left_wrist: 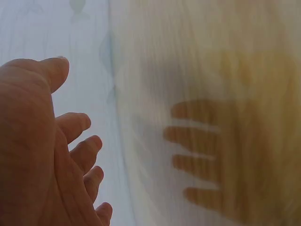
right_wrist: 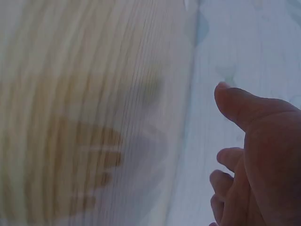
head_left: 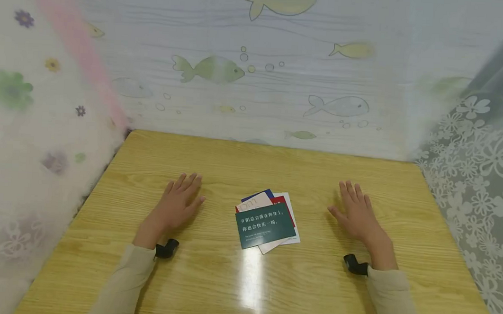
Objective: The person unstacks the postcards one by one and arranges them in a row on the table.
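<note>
A loose, fanned pile of cards lies on the wooden table point(head_left: 210, 283) between the two hands. On top is a dark green card point(head_left: 265, 234) with white Chinese lettering. Partly covered beneath it are a pale pink card point(head_left: 255, 202), a red card point(head_left: 290, 216), a blue card point(head_left: 269, 193) and a white card point(head_left: 296, 235). To the left of the pile, my left hand point(head_left: 176, 205) is spread palm down with nothing in it. My right hand point(head_left: 356, 217) mirrors it on the other side, also holding nothing. Both wrist views show the hands apart from their reflections in the glossy tabletop.
Each wrist carries a small black camera, a left one point(head_left: 167, 249) and a right one point(head_left: 355, 265). A fish-patterned curtain point(head_left: 272, 82) hangs along the table's back edge. Flowered cloth point(head_left: 31, 131) borders the left side, and lace point(head_left: 484, 188) the right.
</note>
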`<state>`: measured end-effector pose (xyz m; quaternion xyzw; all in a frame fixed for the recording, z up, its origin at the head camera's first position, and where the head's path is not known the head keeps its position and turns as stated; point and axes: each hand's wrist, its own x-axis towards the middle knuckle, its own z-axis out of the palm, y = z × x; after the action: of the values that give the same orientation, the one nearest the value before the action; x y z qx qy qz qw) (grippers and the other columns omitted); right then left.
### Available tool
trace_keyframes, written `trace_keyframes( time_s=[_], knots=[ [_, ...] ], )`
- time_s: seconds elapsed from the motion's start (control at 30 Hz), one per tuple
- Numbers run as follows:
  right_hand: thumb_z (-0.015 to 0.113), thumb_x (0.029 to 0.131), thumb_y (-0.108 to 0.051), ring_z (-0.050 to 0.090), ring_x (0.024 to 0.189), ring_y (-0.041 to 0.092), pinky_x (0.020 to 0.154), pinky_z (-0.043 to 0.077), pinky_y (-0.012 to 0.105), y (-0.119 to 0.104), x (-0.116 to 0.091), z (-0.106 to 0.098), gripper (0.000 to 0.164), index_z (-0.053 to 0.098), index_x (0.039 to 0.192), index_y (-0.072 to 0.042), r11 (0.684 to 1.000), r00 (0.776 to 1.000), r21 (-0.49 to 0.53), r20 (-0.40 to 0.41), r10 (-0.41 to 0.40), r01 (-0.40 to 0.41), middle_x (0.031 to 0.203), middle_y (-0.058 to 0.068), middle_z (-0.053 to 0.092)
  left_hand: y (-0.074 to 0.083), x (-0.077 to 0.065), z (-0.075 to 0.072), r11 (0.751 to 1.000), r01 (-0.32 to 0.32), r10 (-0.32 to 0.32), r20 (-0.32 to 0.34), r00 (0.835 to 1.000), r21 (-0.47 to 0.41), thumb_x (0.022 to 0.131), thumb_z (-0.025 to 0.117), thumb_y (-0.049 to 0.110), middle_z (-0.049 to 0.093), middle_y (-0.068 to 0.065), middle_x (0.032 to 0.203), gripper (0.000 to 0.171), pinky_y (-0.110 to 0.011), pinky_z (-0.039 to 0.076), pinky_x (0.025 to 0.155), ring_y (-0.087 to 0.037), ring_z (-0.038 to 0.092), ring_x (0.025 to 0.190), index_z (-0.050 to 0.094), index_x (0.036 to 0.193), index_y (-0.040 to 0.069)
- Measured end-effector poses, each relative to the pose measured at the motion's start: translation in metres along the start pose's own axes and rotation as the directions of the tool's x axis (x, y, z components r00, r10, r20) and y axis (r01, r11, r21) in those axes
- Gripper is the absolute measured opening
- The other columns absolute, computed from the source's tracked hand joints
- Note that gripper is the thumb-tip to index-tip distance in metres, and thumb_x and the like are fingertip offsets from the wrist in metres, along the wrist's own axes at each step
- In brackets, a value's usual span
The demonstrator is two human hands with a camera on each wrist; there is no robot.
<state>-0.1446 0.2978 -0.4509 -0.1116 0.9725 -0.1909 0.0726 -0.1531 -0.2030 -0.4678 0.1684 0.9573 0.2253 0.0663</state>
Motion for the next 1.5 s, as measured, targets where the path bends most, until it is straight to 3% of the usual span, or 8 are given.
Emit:
trace_keyframes(
  time_s=[0.13,0.27,0.4,0.53,0.73,0.9,1.23,1.5],
  knots=[
    [0.053,0.106,-0.041,-0.001,0.153,0.051,0.121,0.001,0.071,-0.016,-0.005,0.006,0.083,0.009,0.162,0.003,0.998,0.999,0.048,0.003,-0.045,0.045,0.166,0.031,0.005,0.012,-0.005,0.009,0.999,-0.043,0.043,0.021,0.999,0.001,0.108,0.041,0.047,0.019,-0.016,0.169,0.07,-0.065,0.004,0.124,-0.041,0.008,0.157,0.023,0.162,0.005],
    [0.057,0.104,-0.037,0.001,0.153,0.051,0.12,0.004,0.072,-0.027,-0.007,0.014,0.082,0.013,0.162,0.002,0.988,0.994,0.114,0.017,-0.105,0.102,0.167,0.03,0.008,0.023,-0.006,0.015,0.992,-0.119,0.119,0.007,0.993,0.03,0.106,0.051,0.039,0.034,-0.018,0.163,0.065,-0.063,0.011,0.125,-0.041,0.018,0.155,0.036,0.157,0.002],
    [0.063,0.101,-0.031,-0.001,0.154,0.051,0.119,0.003,0.073,-0.034,-0.007,0.02,0.083,0.016,0.161,0.002,0.958,0.983,0.243,0.057,-0.173,0.154,0.167,0.028,0.01,0.032,-0.006,0.02,0.977,-0.211,0.212,-0.015,0.977,0.03,0.103,0.059,0.033,0.047,-0.018,0.155,0.057,-0.06,0.019,0.125,-0.04,0.032,0.15,0.049,0.15,0.001],
    [0.069,0.097,-0.027,-0.003,0.154,0.049,0.12,0.005,0.073,-0.041,-0.005,0.026,0.086,0.019,0.161,0.001,0.915,0.968,0.365,0.108,-0.228,0.175,0.168,0.026,0.011,0.04,-0.007,0.025,0.967,-0.253,0.253,-0.012,0.967,0.003,0.101,0.063,0.031,0.051,-0.016,0.152,0.055,-0.056,0.026,0.124,-0.038,0.04,0.146,0.053,0.147,0.002],
    [0.079,0.089,-0.025,-0.001,0.155,0.046,0.121,0.009,0.07,-0.049,0.002,0.036,0.093,0.025,0.161,-0.002,0.887,0.949,0.414,0.14,-0.284,0.204,0.169,0.022,0.014,0.05,-0.008,0.029,0.96,-0.276,0.277,0.016,0.961,-0.044,0.098,0.067,0.031,0.051,-0.014,0.153,0.058,-0.054,0.027,0.123,-0.036,0.04,0.146,0.054,0.146,0.003],
    [0.086,0.082,-0.03,-0.002,0.157,0.043,0.122,0.011,0.069,-0.054,0.008,0.042,0.101,0.028,0.161,-0.006,0.894,0.94,0.389,0.157,-0.302,0.222,0.17,0.017,0.014,0.059,-0.009,0.033,0.955,-0.295,0.296,0.024,0.955,-0.031,0.095,0.07,0.031,0.05,-0.016,0.154,0.061,-0.056,0.026,0.123,-0.038,0.039,0.147,0.054,0.145,0.001],
    [0.09,0.076,-0.033,0.0,0.155,0.048,0.119,0.011,0.073,-0.055,0.018,0.047,0.105,0.032,0.159,-0.006,0.899,0.919,0.328,0.168,-0.358,0.291,0.169,0.021,0.015,0.077,-0.012,0.041,0.968,-0.248,0.244,0.115,0.963,0.029,0.09,0.07,0.055,0.039,-0.012,0.161,0.083,-0.052,0.018,0.127,-0.034,0.029,0.153,0.047,0.151,0.004],
    [0.091,0.075,-0.034,0.006,0.154,0.049,0.121,0.009,0.072,-0.057,0.018,0.051,0.102,0.037,0.157,-0.005,0.901,0.919,0.31,0.153,-0.362,0.303,0.167,0.023,0.019,0.082,-0.013,0.045,0.972,-0.229,0.223,0.116,0.968,0.043,0.086,0.071,0.06,0.039,-0.012,0.162,0.09,-0.052,0.019,0.127,-0.033,0.028,0.153,0.048,0.151,0.003]
  ],
)
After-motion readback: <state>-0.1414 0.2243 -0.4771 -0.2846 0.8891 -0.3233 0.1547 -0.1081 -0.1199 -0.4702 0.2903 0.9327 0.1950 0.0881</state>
